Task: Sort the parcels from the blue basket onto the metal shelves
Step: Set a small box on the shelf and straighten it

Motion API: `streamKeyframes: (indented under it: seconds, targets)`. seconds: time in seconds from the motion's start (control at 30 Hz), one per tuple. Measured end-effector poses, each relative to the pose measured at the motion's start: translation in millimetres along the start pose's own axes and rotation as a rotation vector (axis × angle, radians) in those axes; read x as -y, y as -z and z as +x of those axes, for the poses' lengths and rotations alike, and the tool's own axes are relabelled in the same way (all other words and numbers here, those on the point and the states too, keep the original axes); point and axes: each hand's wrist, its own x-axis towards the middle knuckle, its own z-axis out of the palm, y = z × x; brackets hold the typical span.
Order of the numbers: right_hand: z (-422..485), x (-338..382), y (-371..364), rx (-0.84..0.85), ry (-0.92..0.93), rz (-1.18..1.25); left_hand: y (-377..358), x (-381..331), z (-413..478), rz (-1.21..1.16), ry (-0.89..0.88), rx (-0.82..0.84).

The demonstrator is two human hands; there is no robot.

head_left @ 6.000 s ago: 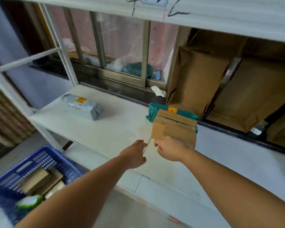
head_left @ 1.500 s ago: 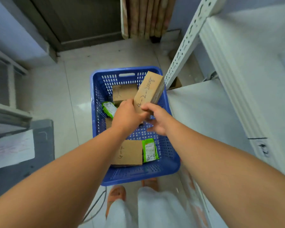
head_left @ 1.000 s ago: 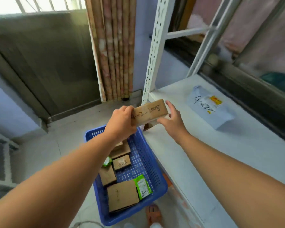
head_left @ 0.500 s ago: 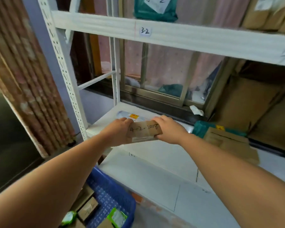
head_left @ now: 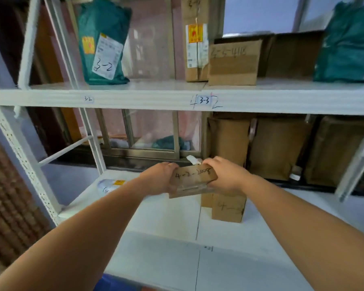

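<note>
Cardboard parcel [head_left: 192,181] marked 4-2-2008, out of blue basket [head_left: 111,283] moments ago, now held above lower shelf [head_left: 166,217], midway along front edge; left hand [head_left: 158,178], right hand [head_left: 225,175] each grasp one end; placing beside standing box [head_left: 228,208] likely next

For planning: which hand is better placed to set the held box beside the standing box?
Likely left: gripping the held box, left hand is over bare shelf; right hand overlaps the standing box.
</note>
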Motion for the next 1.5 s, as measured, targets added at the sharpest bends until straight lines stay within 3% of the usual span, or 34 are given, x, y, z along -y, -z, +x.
streamKeyframes:
  seconds: [0.17,0.3,0.6,1.17,1.5]
  targets:
    - [-62.3,-46.8,6.4,0.004,-0.062,-0.004,-13.3,-70.6,6.4,0.036,-0.051,0.049]
    - [-104.2,-78.9,4.4,-0.045,-0.099,-0.077,-27.8,-111.6,9.2,0.03,-0.108,-0.001]
    - [-137.5,-114.1,-2.2,-0.044,-0.219,-0.122,-63.1,-145.4,34.1,0.001,-0.197,0.021]
    - [-43.8,-80.1,-74.9,0.161,-0.122,-0.132,-118.5,-49.4,27.7,-0.147,-0.05,0.124]
    - [52.7,-62.6,-107.2,0.215,0.078,-0.012,-132.2,17.0,38.6,-0.124,0.231,0.074]
